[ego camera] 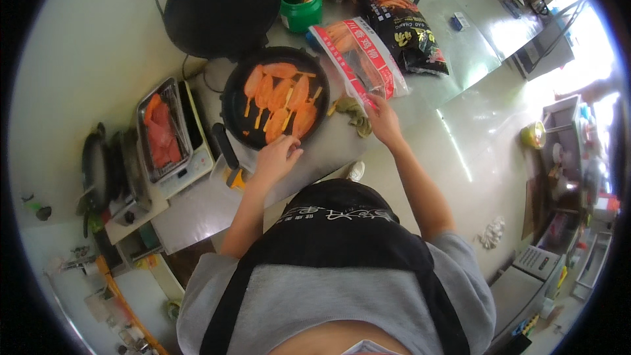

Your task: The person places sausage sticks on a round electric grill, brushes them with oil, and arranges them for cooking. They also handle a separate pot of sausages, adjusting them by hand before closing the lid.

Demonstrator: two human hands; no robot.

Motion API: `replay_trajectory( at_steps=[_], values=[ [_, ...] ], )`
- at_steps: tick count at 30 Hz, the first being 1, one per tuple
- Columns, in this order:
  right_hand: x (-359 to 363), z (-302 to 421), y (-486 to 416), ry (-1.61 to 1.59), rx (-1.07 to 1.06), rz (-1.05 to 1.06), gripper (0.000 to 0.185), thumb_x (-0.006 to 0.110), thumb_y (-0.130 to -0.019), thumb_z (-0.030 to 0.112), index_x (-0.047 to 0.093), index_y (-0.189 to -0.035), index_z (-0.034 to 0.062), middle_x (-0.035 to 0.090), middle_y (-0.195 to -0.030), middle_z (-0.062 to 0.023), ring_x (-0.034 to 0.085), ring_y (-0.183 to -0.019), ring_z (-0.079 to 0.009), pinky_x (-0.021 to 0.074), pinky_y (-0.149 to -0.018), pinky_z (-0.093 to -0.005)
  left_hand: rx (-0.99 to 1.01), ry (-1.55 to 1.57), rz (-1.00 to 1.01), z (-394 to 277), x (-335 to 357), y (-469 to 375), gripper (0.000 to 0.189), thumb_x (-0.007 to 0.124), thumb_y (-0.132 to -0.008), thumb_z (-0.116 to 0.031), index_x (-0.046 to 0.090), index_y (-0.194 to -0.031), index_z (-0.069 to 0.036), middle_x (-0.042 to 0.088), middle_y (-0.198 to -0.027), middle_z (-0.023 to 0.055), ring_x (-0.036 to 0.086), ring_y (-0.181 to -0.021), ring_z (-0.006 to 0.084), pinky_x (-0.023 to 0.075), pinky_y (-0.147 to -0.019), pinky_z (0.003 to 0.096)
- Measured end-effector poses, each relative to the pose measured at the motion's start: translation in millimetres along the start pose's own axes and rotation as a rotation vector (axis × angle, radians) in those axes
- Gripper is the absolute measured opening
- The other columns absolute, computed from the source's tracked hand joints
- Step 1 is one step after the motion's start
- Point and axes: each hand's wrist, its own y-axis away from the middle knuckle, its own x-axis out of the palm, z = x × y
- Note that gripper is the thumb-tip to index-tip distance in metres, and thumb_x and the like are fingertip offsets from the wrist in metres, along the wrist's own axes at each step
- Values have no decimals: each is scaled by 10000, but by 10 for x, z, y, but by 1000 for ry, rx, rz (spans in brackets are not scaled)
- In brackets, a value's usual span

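Observation:
At the near rim of a round black electric griddle pan (pixel 237 130), my left hand (pixel 280 155) has its fingers bent beside the lowest pieces of meat. Whether it grips anything is hidden from above. Several flat orange pieces of meat on wooden sticks (pixel 281 92) lie across the pan floor. My right hand (pixel 383 121) pinches the lower corner of a clear, red and white plastic food bag (pixel 362 61). Orange meat pieces show through its film. The pan's black lid (pixel 222 7) stands raised behind it.
Left of the pan, a metal tray (pixel 165 130) of raw meat rests on a scale-like appliance (pixel 190 175). A black food bag (pixel 406 34), green tub (pixel 301 10) and crumpled cloth (pixel 354 113) lie around the pan. An orange scraper (pixel 236 178) is near the counter's front edge.

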Motion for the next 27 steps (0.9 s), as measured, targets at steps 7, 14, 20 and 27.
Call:
replay_trajectory(
  at_steps=[7, 14, 20, 27],
  values=[
    [566, -132, -624, 115, 125, 113, 360, 475, -881, 244, 514, -1139, -6, 563, -1074, -215, 520, -1011, -375, 405, -873, -439, -97, -14, -7, 26, -134, 169, 199, 613, -793, -196, 575, -943, -70, 599, -838, 70, 598, -687, 213, 462, -625, 322],
    [1172, -461, -844, 81, 80, -162, 383, 447, -871, 124, 419, -1225, -19, 215, -1426, -225, 389, -1179, -421, 346, -973, -444, -200, -9, -69, 145, -211, 296, 198, 606, -794, -169, 591, -958, -59, 607, -841, 68, 593, -655, 200, 466, -602, 297],
    [1178, -298, -1111, 34, -13, -320, 462, 420, -798, -42, 400, -1260, -44, 260, -1407, -230, 281, -1285, -374, 308, -1030, -388, -213, 1, -83, 161, -292, 167, 202, 611, -794, -182, 587, -960, -69, 604, -844, 63, 596, -641, 195, 464, -601, 309],
    [1207, 126, -1313, -1098, 553, -524, 404, 404, -838, -69, 531, -1204, 43, 458, -1277, -156, 456, -1164, -258, 346, -968, -292, -168, 6, -11, 262, -343, -154, 199, 622, -791, -169, 583, -957, -67, 590, -834, 67, 591, -658, 207, 463, -617, 310]
  ],
)
